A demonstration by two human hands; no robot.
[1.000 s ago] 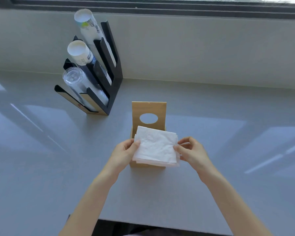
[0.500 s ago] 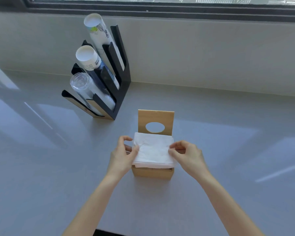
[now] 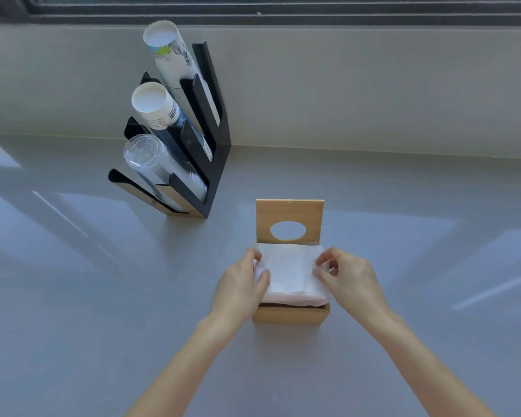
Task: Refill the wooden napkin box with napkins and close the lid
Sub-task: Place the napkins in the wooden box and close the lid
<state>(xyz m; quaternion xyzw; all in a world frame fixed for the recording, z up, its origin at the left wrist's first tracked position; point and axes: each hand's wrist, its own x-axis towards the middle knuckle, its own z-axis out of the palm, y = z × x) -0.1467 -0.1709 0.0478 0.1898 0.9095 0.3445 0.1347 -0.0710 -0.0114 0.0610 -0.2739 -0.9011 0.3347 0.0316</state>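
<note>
Seating the stack is the step in hand, judging from how things lie on the grey counter (image 3: 103,296). Well off beyond the fingers of the left hand stands a black cup rack (image 3: 205,164) with paper and clear cups, untouched by this work. Directly beyond both sets of fingertips the hinged lid (image 3: 289,218) stands upright, its oval slot facing the camera. Under the fingers sits the wooden napkin box (image 3: 289,316), open, with only its front wall and rim showing below the paper. The napkins (image 3: 292,275) lie in the box mouth between the two hands, their top still proud of the rim at the near edge. The left hand (image 3: 238,290) clamps the stack's left side, thumb on top and fingers curled at the far corner. The right hand (image 3: 352,278) pinches the right edge, thumb and forefinger closed on the paper.

Next, I judge, the stack needs pressing down evenly until it sits below the rim, then both hands must let go and one must swing the lid forward and down over it.
</note>
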